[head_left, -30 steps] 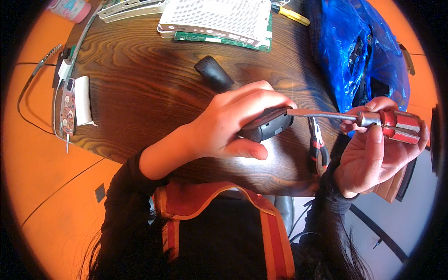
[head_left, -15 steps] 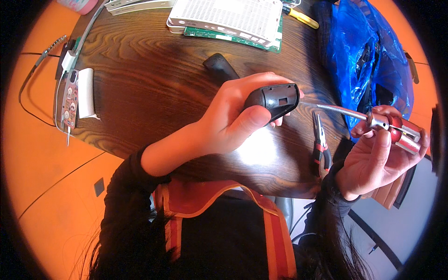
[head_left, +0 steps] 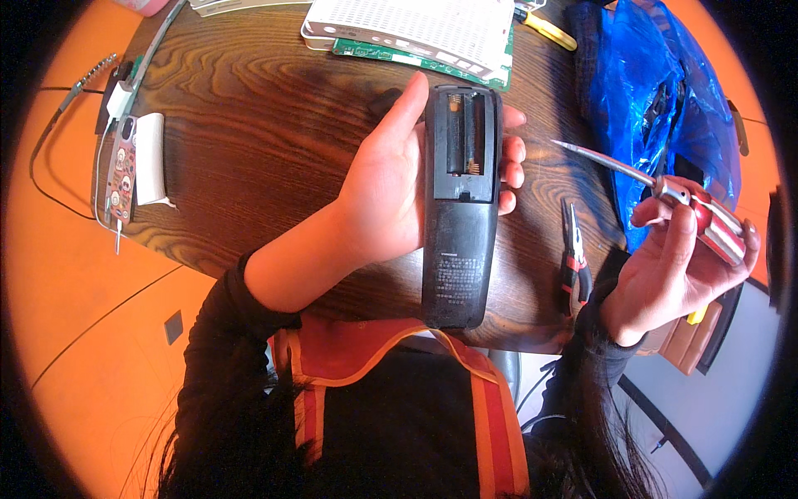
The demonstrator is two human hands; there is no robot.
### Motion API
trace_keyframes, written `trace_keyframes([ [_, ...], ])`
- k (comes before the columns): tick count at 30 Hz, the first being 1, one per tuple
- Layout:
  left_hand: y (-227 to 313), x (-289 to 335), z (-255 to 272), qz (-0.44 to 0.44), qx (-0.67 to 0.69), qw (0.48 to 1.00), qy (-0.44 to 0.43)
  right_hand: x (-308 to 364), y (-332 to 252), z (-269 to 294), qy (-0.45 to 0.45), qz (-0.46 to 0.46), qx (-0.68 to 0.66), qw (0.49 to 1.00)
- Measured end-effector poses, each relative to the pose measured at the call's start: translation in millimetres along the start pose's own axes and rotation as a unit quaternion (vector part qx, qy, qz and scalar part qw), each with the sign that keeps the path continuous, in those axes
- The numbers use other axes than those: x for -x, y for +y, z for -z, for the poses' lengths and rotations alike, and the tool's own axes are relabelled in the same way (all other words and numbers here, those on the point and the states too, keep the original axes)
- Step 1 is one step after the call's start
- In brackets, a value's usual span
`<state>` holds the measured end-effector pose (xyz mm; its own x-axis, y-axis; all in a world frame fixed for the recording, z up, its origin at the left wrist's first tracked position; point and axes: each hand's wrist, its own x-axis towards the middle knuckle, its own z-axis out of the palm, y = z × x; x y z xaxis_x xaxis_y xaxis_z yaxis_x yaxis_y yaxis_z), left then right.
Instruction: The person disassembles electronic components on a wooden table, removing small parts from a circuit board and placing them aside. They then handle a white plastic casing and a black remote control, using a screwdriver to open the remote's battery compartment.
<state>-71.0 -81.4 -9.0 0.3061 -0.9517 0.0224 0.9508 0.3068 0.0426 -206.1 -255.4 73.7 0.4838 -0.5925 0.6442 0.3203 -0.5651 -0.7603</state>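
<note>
A black remote control (head_left: 458, 224) lies back side up in my left hand (head_left: 384, 187), with my thumb along its left edge and fingertips curled round its right edge. Its battery compartment (head_left: 465, 137) is uncovered, showing metal springs and no batteries. My right hand (head_left: 665, 266) is closed on a screwdriver (head_left: 706, 218) with a red and silver handle. The long metal shaft points left toward the remote, its tip apart from it. Below that shaft, long-nose pliers (head_left: 573, 266) with red and black grips rest on the wooden table (head_left: 274, 125).
At the back, a white perforated casing (head_left: 407, 25) lies over a green circuit board (head_left: 382, 53). A yellow-handled screwdriver (head_left: 549, 32) is beside it. Blue plastic bags (head_left: 628, 91) fill the right back. On the left are a phone (head_left: 123, 175) with a cable and a white bar-shaped object (head_left: 151, 158).
My left hand has turned the remote from end-on to lengthwise, so its back and compartment now show. The screwdriver tip has come away from the remote and its shaft is tilted differently.
</note>
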Motion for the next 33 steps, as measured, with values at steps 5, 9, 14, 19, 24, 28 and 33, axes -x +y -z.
trace_keyframes([
  [5,-0.3,-2.3,0.2,0.002,-0.018,0.998,0.064,-1.4,4.9,-6.8,0.027,-0.057,-0.024,0.998],
  [9,-2.6,-10.4,14.9,-0.012,-0.058,0.996,0.064,2.0,1.6,-9.8,0.000,-0.044,-0.018,0.999],
  [14,-6.4,-13.1,28.5,-0.052,-0.076,0.993,-0.077,7.8,-9.3,-6.6,-0.115,-0.007,-0.067,0.991],
  [19,-5.7,-6.8,18.3,-0.049,-0.090,0.993,-0.062,13.9,-14.0,-7.4,-0.125,0.023,-0.029,0.991],
  [24,-7.2,-4.5,12.7,-0.036,-0.108,0.993,-0.009,21.7,-15.0,-15.2,-0.103,0.017,-0.022,0.994],
  [28,-10.8,-12.2,18.8,-0.077,-0.144,0.984,-0.076,24.6,-16.6,-17.5,-0.105,0.014,0.000,0.994],
  [33,-9.2,-0.2,9.0,-0.060,-0.171,0.982,-0.057,25.4,-13.4,-14.7,-0.108,0.016,0.026,0.994],
])
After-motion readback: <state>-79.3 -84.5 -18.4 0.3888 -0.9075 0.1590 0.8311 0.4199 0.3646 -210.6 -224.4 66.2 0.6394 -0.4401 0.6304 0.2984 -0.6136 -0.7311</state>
